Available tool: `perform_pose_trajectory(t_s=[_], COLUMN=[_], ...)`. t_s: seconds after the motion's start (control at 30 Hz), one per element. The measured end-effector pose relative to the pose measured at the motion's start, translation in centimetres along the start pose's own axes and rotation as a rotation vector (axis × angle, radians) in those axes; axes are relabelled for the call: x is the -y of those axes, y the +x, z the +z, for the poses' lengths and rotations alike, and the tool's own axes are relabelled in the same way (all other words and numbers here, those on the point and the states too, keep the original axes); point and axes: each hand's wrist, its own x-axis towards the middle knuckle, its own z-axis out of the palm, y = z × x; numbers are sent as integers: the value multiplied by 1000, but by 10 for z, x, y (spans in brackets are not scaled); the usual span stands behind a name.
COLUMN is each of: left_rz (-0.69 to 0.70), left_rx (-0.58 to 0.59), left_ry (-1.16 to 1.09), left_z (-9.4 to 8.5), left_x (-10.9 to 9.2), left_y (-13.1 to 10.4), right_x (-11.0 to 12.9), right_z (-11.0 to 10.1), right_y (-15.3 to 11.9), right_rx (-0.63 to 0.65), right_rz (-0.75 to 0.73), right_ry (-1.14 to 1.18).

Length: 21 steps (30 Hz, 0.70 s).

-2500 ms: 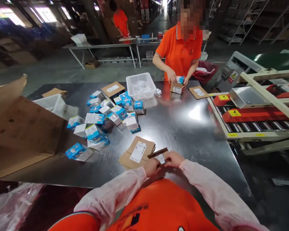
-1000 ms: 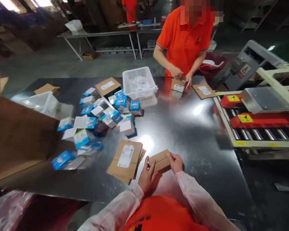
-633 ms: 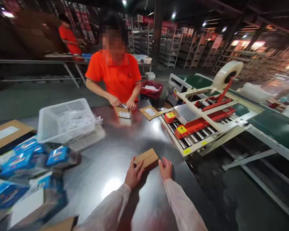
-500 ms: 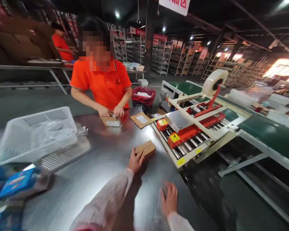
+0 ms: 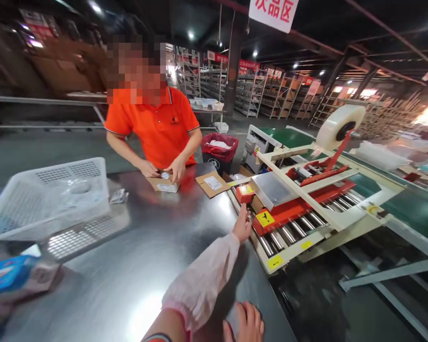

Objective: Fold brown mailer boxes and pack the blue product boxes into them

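Observation:
My left hand (image 5: 243, 225) reaches out to the infeed of a carton sealing machine (image 5: 276, 187). Its index finger points forward, and no object shows in the hand. Just beyond the fingertips, a brown cardboard box (image 5: 257, 205) is partly visible between the machine's red guides; most of it is hidden. Low in the view, my right hand (image 5: 248, 323) rests at the metal table (image 5: 128, 266) with fingers spread and nothing held. Across the table, a co-worker's hands (image 5: 174, 170) work on a small labelled carton (image 5: 166, 184).
A flattened labelled carton (image 5: 212, 183) lies near the machine. White plastic basket (image 5: 53, 190) and blue packages (image 5: 9, 275) occupy the left side. Behind the table stands a bin with a red liner (image 5: 219, 145). The machine's roller bed (image 5: 285, 232) borders the table's right edge.
My left hand has moved forward and right from the table to the machine, and the cardboard box it held is now between the guides. My right hand has shifted lower in view.

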Motion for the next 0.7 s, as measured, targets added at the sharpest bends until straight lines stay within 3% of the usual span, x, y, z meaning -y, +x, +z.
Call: perform_pose_trajectory(t_s=[0.1, 0.23, 0.3, 0.37, 0.43, 0.53, 0.6, 0.67, 0.7], left_rz=[-74, -369, -563, -751, -909, -1081, -1145, -1170, -1173], left_rx=[-124, -297, -474, -687, -851, -963, -958, -901, -862], left_ry=[-138, -11, 153, 310, 396, 450, 449, 426, 412], left_z=[-33, -98, -138, -185, -235, -302, -333, -351, -355], left_x=[3, -8, -22, -34, -40, -36, -27, -14, -8], left_y=[-130, -349, -442, -515, -570, -621, -634, -635, -633], right_x=[15, 30, 33, 40, 63, 139, 208, 275, 304], right_z=[-33, -64, -72, -77, -80, -77, -67, -51, -42], right_y=[18, 39, 53, 72, 86, 71, 29, -27, -53], right_rx=[114, 129, 129, 153, 276, 550, 734, 970, 1018], right_rz=[30, 13, -6, 107, 246, 259, 186, 96, 66], right_ry=[28, -11, 15, 13, 43, 347, 530, 736, 781])
